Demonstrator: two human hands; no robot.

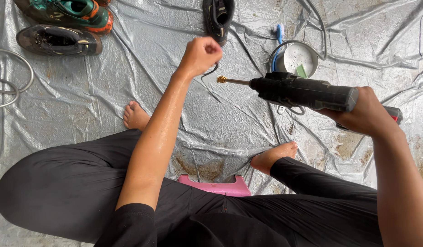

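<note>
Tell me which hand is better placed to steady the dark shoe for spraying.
Left. The left hand is raised right beside the dark shoe, fist closed on its lace, it seems. The right hand is busy gripping the spray gun.

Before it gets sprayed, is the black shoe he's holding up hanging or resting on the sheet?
Hanging: the left hand holds the black shoe up by its lace. Whether its toe touches the grey sheet cannot be told.

Crinkled grey plastic sheet (184, 55) over the floor, wet and mud-stained, in daylight.
</note>
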